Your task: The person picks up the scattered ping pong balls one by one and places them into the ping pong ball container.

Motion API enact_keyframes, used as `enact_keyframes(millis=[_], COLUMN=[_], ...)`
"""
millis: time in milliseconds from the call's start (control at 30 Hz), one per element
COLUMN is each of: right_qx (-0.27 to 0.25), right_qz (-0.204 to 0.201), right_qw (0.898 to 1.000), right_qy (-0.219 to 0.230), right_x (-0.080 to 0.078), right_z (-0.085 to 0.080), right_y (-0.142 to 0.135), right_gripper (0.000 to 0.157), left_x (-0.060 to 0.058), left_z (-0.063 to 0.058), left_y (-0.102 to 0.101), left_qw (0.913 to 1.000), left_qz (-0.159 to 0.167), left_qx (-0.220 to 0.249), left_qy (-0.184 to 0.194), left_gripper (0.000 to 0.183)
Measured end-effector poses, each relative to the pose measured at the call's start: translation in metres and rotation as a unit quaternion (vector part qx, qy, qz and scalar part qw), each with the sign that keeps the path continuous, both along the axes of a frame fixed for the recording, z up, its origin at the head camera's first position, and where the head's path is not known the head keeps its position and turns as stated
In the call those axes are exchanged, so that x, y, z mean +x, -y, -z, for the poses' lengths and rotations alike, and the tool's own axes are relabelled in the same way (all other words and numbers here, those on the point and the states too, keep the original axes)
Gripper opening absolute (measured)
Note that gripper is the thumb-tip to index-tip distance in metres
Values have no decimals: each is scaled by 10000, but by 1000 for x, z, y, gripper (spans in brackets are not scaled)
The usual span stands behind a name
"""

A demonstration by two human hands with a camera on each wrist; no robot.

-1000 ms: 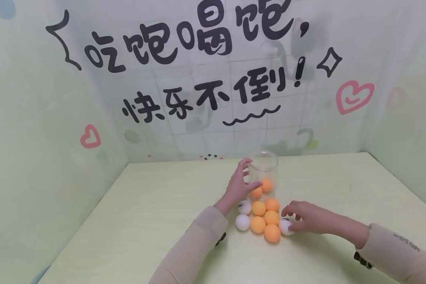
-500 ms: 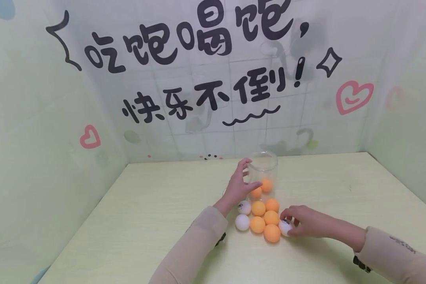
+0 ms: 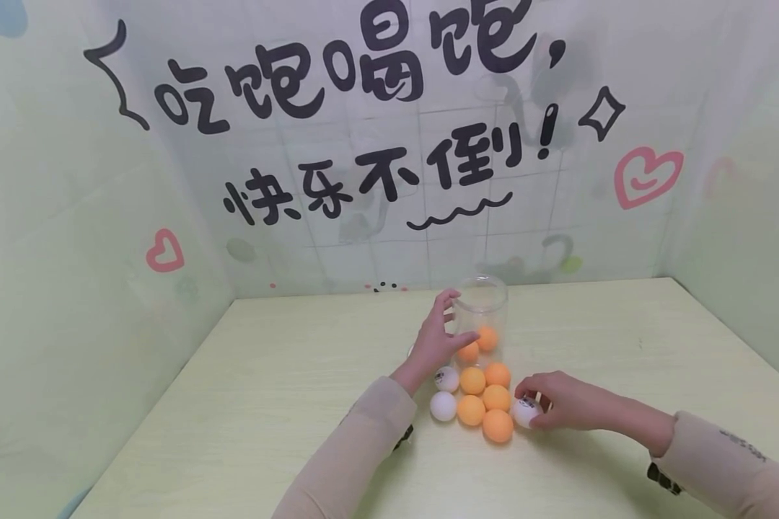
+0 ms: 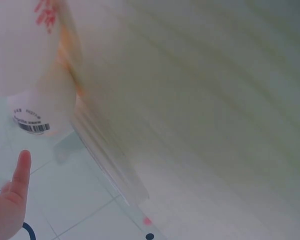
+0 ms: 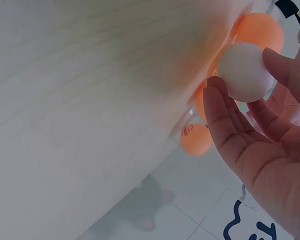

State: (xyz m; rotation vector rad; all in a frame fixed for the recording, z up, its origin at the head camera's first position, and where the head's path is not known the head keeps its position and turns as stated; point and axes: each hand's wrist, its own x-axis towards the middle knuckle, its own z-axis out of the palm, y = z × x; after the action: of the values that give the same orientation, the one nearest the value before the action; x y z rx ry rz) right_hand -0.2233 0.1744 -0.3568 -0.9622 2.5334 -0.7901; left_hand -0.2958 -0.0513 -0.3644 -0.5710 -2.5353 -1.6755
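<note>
Since the earlier frame, the head view shows the held ball [image 3: 524, 414] shifted slightly rightward; it is just beside the orange balls [image 3: 471, 411], and whether it touches the table [image 3: 285, 375] is unclear. The right hand [image 3: 573, 401] pinches it between thumb and fingers, spread only as wide as the ball, probably to stop it rolling. The left hand [image 3: 432, 342] curls round the side of the jar [image 3: 483, 310], seemingly to steady it.

In the left wrist view, two white balls [image 4: 22, 55] fill a corner, one with red print, one with a barcode; the jar grip cannot be told here.

In the right wrist view, the held ball looks smooth, matt and plain white
</note>
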Motion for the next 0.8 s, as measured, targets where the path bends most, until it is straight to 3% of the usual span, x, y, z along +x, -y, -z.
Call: enact_keyframes(millis=[467, 800], right_qx=[62, 72], right_qz=[1, 44], right_qw=[9994, 9971], right_qy=[-351, -756], right_x=[-9, -14], right_z=[-20, -46], right_y=[-3, -1], right_gripper=[33, 33], left_x=[-1, 0], left_z=[1, -1], left_y=[-1, -2], left_qw=[10000, 9998], left_qz=[-25, -122], left_qx=[11, -27], left_qy=[39, 161], left_gripper=[68, 69])
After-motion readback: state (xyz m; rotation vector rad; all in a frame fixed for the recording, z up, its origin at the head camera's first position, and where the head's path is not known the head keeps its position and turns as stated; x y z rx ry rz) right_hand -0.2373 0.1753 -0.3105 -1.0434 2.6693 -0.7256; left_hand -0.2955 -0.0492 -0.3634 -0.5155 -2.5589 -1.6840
